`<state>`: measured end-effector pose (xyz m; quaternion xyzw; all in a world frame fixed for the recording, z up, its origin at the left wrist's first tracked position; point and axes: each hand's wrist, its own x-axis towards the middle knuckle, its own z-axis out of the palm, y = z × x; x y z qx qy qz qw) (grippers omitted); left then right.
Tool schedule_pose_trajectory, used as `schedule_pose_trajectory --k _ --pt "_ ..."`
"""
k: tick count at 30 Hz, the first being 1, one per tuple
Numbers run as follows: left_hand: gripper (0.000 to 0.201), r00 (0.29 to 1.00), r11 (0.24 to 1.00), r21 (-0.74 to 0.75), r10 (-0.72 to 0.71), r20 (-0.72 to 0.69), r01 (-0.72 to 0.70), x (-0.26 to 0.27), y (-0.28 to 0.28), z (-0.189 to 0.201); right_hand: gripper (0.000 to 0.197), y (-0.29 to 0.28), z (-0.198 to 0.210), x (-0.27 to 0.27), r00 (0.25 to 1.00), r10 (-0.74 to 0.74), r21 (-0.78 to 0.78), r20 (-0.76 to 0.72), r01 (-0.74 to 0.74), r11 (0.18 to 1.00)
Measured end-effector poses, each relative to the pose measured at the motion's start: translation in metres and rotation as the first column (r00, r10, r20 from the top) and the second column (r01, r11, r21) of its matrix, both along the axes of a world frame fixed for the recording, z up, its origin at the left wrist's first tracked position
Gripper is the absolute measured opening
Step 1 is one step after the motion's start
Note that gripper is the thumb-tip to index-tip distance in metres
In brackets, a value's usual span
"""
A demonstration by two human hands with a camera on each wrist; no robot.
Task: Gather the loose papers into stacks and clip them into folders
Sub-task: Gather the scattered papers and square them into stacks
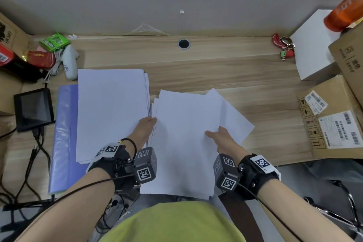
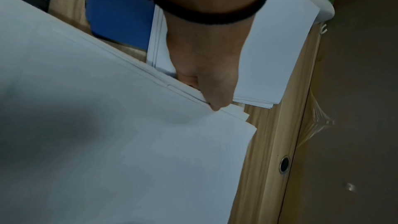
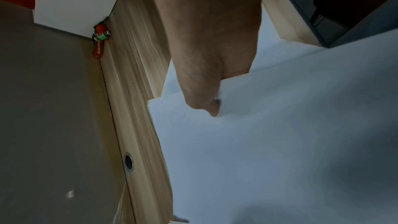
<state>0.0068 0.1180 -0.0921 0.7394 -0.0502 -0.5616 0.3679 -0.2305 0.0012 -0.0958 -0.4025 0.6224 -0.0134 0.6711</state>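
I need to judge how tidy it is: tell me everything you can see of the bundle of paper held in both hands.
The bundle of paper is plain white and blank, several sheets thick, its edges uneven and fanned at the left side and far right corner. The left hand grips its left edge and the right hand pinches its right edge. It reaches past the wooden desk's near edge, right of another paper stack.

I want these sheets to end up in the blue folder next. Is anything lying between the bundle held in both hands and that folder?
Yes. A second paper stack lies on the blue folder, covering most of it, directly beside the held bundle that the left hand and right hand grip.
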Motion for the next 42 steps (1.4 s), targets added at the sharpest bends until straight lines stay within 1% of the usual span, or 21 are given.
schedule_pose_trajectory --k 2,3,5,7,10,12,15,17,19,20,23,27,28,30,31,32,33,36,39,40,42 --pt "0.017 0.994 1.000 -0.022 -0.016 0.104 0.018 0.000 -0.003 0.000 0.067 -0.007 0.002 -0.013 1.000 0.009 -0.041 -0.018 -0.009 0.999" --pt "0.019 0.990 0.999 -0.042 -0.006 0.144 0.012 0.000 -0.004 0.002 0.067 -0.014 0.005 -0.019 0.999 -0.010 -0.074 -0.042 0.006 0.997" --pt "0.017 0.983 0.995 -0.097 0.024 0.182 -0.006 0.002 -0.006 0.007 0.036 -0.029 0.031 -0.032 0.996 -0.041 -0.182 -0.084 0.025 0.983" --pt "0.014 0.983 0.991 -0.131 0.021 0.184 0.003 0.004 -0.010 0.011 0.034 -0.047 0.055 -0.048 0.994 -0.041 -0.270 -0.103 0.012 0.963" --pt "0.020 0.980 0.989 -0.138 -0.026 0.199 0.055 0.008 -0.016 0.018 0.029 -0.065 0.087 -0.057 0.981 0.134 -0.311 -0.143 -0.173 0.935" --pt "0.019 0.984 0.986 -0.140 -0.067 0.164 0.091 0.010 -0.020 0.021 0.027 -0.071 0.101 -0.050 0.924 0.335 -0.332 -0.185 -0.380 0.863" --pt "0.019 0.979 0.971 -0.161 -0.154 0.130 0.174 0.010 -0.025 0.031 0.035 -0.073 0.110 -0.020 0.767 0.579 -0.379 -0.278 -0.641 0.667" --pt "0.024 0.965 0.950 -0.192 -0.226 0.131 0.248 0.011 -0.027 0.039 0.038 -0.072 0.103 0.001 0.654 0.663 -0.372 -0.364 -0.755 0.540" --pt "0.037 0.949 0.916 -0.251 -0.297 0.103 0.314 0.007 -0.028 0.055 0.037 -0.067 0.097 0.022 0.605 0.660 -0.392 -0.445 -0.795 0.464" --pt "0.042 0.936 0.900 -0.257 -0.334 0.108 0.351 0.005 -0.028 0.061 0.033 -0.065 0.094 0.030 0.612 0.643 -0.433 -0.460 -0.787 0.440" --pt "0.032 0.905 0.873 -0.252 -0.372 0.207 0.417 0.003 -0.027 0.069 0.029 -0.063 0.084 0.047 0.613 0.663 -0.513 -0.430 -0.770 0.380" --pt "0.019 0.895 0.874 -0.254 -0.342 0.285 0.415 0.004 -0.026 0.072 0.036 -0.066 0.082 0.053 0.617 0.692 -0.444 -0.375 -0.775 0.450" --pt "0.017 0.887 0.865 -0.257 -0.353 0.298 0.431 0.004 -0.027 0.075 0.040 -0.069 0.082 0.051 0.593 0.692 -0.432 -0.411 -0.795 0.425" --pt "0.010 0.881 0.860 -0.257 -0.361 0.305 0.441 0.007 -0.031 0.080 0.044 -0.075 0.086 0.044 0.456 0.706 -0.393 -0.542 -0.880 0.267" --pt "0.008 0.884 0.860 -0.260 -0.360 0.298 0.438 0.008 -0.034 0.083 0.040 -0.077 0.088 0.041 0.413 0.721 -0.378 -0.556 -0.899 0.223" --pt "0.009 0.888 0.862 -0.266 -0.355 0.292 0.432 0.008 -0.037 0.086 0.034 -0.079 0.090 0.036 0.433 0.746 -0.378 -0.506 -0.889 0.259" --pt "0.013 0.891 0.860 -0.281 -0.345 0.294 0.426 0.008 -0.042 0.090 0.026 -0.081 0.092 0.031 0.491 0.765 -0.383 -0.417 -0.858 0.342" --pt "0.028 0.899 0.863 -0.353 -0.223 0.376 0.362 0.006 -0.062 0.094 0.012 -0.087 0.097 0.010 0.712 0.654 -0.454 -0.254 -0.685 0.570" --pt "0.031 0.928 0.902 -0.387 -0.041 0.370 0.194 0.005 -0.079 0.082 0.015 -0.084 0.097 -0.024 0.933 0.324 -0.474 -0.158 -0.360 0.804" --pt "0.032 0.936 0.919 -0.350 -0.054 0.347 0.182 0.003 -0.081 0.074 0.019 -0.082 0.093 -0.037 0.972 0.200 -0.469 -0.121 -0.233 0.852" --pt "0.034 0.930 0.933 -0.218 -0.215 0.298 0.285 -0.006 -0.080 0.057 0.030 -0.072 0.083 -0.061 0.998 -0.017 -0.404 -0.064 -0.010 0.915"
